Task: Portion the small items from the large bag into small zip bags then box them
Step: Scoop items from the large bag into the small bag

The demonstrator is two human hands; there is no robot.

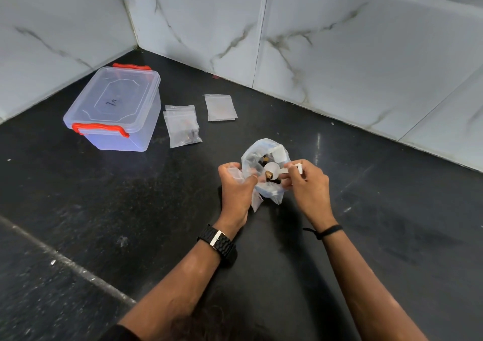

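The large clear bag (pixel 264 150) stands open on the black counter, with small dark and brown items (pixel 268 176) inside. My left hand (pixel 236 184) grips a small zip bag (pixel 257 201) against the large bag's left rim. My right hand (pixel 305 181) pinches the handle of a small white scoop (pixel 273 169), whose bowl sits inside the large bag's mouth. A clear plastic box (pixel 115 108) with red clips and its lid on stands at the back left.
Filled small zip bags (pixel 183 126) lie right of the box, and a flat stack of zip bags (pixel 220 107) lies farther back. Marble-tiled walls (pixel 339 40) close off the corner behind. A seam (pixel 65 259) crosses the counter at the front left.
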